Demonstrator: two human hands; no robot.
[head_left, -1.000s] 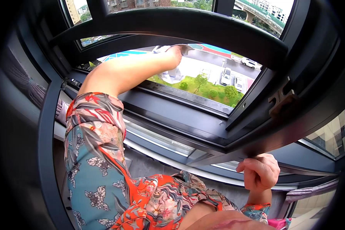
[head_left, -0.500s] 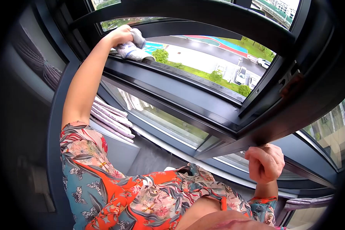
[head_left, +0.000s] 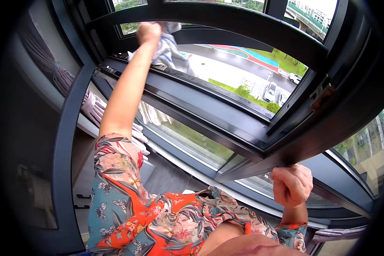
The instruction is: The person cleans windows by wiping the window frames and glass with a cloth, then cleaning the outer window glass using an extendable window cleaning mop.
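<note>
Black metal makes up the sill [head_left: 209, 104], which runs from upper left to lower right in my head view and has a smooth, faintly shiny surface. A curved bar [head_left: 226, 20] of the same dark finish spans the opening above it. Outside and far below, I see a lawn [head_left: 226, 87], a paved area and a parked white car [head_left: 270, 91]. On the room side, a pale, gathered curtain [head_left: 96, 106] hangs at the left, and grey floor [head_left: 160, 181] shows beneath the sill. The cloth [head_left: 173, 53], white and grey with blue lines, is at the left part of the opening, below the bar and beside the outer edge of the sill; blur prevents me from confirming contact. The left hand [head_left: 149, 33], on a fully extended arm, is closed around the cloth. The right hand [head_left: 292, 185], well apart from the cloth, is curled into a fist against the lower edge of the dark sash [head_left: 294, 147]; I cannot tell whether its fingers hook the edge.
</note>
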